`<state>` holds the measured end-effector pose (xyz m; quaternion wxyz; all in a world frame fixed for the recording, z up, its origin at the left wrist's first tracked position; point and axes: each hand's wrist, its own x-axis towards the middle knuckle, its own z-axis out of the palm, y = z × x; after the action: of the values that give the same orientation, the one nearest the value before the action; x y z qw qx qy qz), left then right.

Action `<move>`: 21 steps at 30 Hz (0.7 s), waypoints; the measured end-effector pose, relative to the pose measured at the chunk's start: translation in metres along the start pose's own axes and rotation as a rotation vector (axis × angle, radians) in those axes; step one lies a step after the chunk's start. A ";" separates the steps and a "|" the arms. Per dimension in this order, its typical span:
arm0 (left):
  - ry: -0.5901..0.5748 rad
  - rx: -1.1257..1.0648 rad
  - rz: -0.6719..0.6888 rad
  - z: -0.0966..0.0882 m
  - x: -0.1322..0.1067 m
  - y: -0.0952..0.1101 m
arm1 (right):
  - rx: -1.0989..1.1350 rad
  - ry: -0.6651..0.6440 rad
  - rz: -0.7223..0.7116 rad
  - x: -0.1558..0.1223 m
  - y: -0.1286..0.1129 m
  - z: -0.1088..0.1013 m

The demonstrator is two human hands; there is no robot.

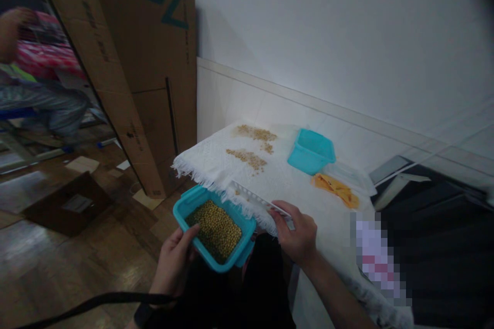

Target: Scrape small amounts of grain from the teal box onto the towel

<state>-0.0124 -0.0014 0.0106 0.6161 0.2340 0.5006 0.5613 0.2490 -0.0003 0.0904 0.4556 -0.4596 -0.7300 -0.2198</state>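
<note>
My left hand [175, 254] grips the near left rim of a turquoise plastic container [247, 229], its thumb over the edge. Many yellow soybeans [218, 229] lie inside. The container is tilted under the fringed edge of a white tablecloth [287, 190]. My right hand [296, 231] is closed on one end of a long, thin white strip [250, 194] that looks perforated. The strip lies along the cloth's edge above the container, with a few beans beside it. Farther back, two loose patches of soybeans [257, 132] are spread on the cloth.
A second turquoise container [309, 157] stands at the back right, beside an orange cloth [335, 190] and a clear lid [353, 177]. A tall cardboard box [154, 61] borders the table's left. Another person [42, 61] sits beyond it. Black material [443, 231] lies at right.
</note>
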 end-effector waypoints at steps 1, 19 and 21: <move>0.004 -0.002 -0.001 0.000 0.000 0.000 | 0.002 0.003 -0.017 -0.001 -0.004 0.000; 0.013 0.027 -0.004 -0.001 0.003 -0.002 | -0.193 0.035 0.649 0.008 0.067 0.005; 0.015 0.029 -0.002 -0.001 0.004 -0.002 | -0.173 0.021 0.648 0.006 0.062 0.006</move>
<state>-0.0128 0.0010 0.0067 0.6094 0.2381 0.5136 0.5552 0.2989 0.0366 0.0865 0.4683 -0.7026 -0.5198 -0.1294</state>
